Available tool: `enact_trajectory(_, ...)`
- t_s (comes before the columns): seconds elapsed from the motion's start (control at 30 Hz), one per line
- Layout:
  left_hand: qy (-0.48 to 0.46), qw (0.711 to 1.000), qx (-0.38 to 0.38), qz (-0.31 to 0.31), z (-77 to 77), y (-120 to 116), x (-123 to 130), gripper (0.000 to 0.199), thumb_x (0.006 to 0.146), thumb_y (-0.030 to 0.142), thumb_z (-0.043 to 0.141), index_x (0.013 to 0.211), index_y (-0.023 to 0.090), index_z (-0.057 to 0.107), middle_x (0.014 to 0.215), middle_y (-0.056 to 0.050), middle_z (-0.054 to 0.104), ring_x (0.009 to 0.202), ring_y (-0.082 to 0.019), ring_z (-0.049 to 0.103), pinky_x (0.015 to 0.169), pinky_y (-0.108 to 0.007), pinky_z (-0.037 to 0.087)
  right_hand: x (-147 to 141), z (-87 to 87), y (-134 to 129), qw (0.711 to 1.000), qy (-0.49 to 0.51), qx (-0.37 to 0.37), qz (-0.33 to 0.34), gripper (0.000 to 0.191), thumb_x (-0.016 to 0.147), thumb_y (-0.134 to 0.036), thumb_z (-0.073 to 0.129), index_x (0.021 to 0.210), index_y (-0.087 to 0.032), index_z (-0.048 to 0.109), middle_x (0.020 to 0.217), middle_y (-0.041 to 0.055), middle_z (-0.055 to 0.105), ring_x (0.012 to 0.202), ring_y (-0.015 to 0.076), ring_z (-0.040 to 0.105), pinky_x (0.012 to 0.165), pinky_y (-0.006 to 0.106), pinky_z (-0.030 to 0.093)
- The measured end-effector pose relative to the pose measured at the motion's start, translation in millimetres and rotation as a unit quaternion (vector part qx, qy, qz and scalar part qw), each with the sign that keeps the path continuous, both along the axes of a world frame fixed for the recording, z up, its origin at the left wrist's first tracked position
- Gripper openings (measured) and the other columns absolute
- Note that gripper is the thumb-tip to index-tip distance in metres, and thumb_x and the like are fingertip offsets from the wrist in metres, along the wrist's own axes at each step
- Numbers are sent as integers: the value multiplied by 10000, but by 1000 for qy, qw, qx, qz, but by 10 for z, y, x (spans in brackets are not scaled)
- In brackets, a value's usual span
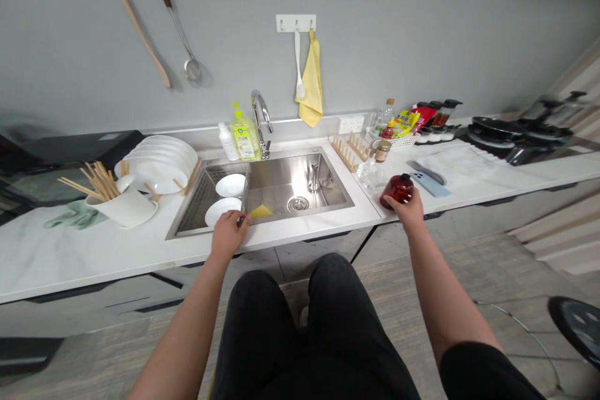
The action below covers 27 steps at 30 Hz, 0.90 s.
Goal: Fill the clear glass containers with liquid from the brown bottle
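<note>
two bare hands reached out over the counter. the right hand (407,209) had its fingers wrapped over a red glass bottle (397,191) with a dark cap, a grip that seemed suited to steadying it, and the bottle stood at the counter's front edge to the right of the sink. the left hand (228,234) lay curled at the front of the steel sink (276,190), its fingertips (242,220) at the corner of a wire dish rack (199,203); whether they pinched anything, i could not tell. two white plates (223,212) lay on and just beside that rack, perhaps put there to drain, and a yellow sponge (260,211) sat by the fingertips.

behind the basin rose a curved faucet (259,114), flanked by a green dish soap bottle (244,139). to the left, a row of white plates (159,162) stood on edge in a wooden rack, beside chopsticks (94,181) in a white holder (126,209). a yellow towel (310,81) hung from the grey wall (375,12), kept off the white marble counter (70,256), and pans (497,128) sat on a hob to the far right, above a grey wood-look floor (469,275).
</note>
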<state>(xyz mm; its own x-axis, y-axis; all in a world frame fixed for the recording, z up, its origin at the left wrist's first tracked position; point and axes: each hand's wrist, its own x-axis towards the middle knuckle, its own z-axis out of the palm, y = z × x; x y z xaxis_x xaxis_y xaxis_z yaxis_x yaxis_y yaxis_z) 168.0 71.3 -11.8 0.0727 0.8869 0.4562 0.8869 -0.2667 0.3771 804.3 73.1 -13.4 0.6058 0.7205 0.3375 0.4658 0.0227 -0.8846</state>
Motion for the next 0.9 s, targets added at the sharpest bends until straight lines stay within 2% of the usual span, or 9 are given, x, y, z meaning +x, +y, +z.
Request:
enact_trajectory(0.17,2,1000,12,-1,-50,1,-18,337,1087,517,567,1031,242,754,1124,-144,780,1144,-385,692,1043,-513,545,-39,-76,32,1000,7,5,-16,1156,528,-645,1022,1483,-179,565,1449,224,677,1207,375,726,1042,543,632)
enact_trajectory(0.23,-4,1000,23,-2,-50,-17,-19,313,1086,491,574,1044,241,756,1134,-141,779,1157,-382,689,1053,-511,543,-92,-122,-72,997,-20,36,-66,1161,568,-677,991,1510,-165,546,1502,235,625,1239,368,695,1051,538,616)
enact_trajectory(0.3,-11,999,39,5,-48,-34,-14,291,1088,470,581,1044,242,756,1134,-138,777,1165,-380,688,1063,-510,541,-248,-170,-247,985,-61,73,-146,852,756,-698,862,1376,-164,623,1369,195,673,1149,334,690,1020,520,598)
enact_trajectory(0.37,-15,999,50,15,-54,-40,-10,279,1091,457,583,1029,244,751,1115,-136,772,1159,-380,689,1066,-511,541,-528,-193,-432,975,-100,90,-175,439,965,-620,674,1081,-196,680,1021,98,705,909,274,660,911,458,570)
enact_trajectory(0.47,-9,998,56,19,-75,-22,-13,264,1086,455,599,1056,243,753,1157,-149,762,1195,-390,677,1096,-527,537,-1101,-118,-556,985,-162,34,54,365,1047,-531,620,827,-241,636,684,-4,591,656,207,555,704,349,456)
enact_trajectory(0.53,2,998,57,17,-90,0,-17,277,1077,465,613,1127,232,755,1232,-169,751,1243,-404,660,1124,-548,530,-1495,-1,-483,960,-201,17,193,359,1054,-485,640,789,-243,642,661,-7,608,630,195,560,677,328,419)
enact_trajectory(0.6,14,998,55,21,-101,16,-16,315,1076,477,611,1193,220,749,1280,-185,741,1268,-416,648,1135,-565,527,-1830,122,-321,936,-240,14,256,293,1055,-420,641,824,-242,666,737,14,689,686,202,623,709,319,423)
enact_trajectory(0.77,35,998,46,40,-104,15,3,395,1093,517,571,1258,199,738,1278,-203,744,1269,-434,648,1133,-578,527,-2274,199,42,888,-359,-82,274,221,1027,-374,689,849,-244,678,847,61,780,754,232,665,666,326,317)
enact_trajectory(0.9,42,997,44,40,-100,7,8,388,1093,506,570,1249,195,743,1265,-205,749,1258,-434,655,1138,-576,527,-2311,101,110,890,-354,-91,272,213,1028,-362,675,848,-249,683,841,56,775,747,230,656,665,326,314)
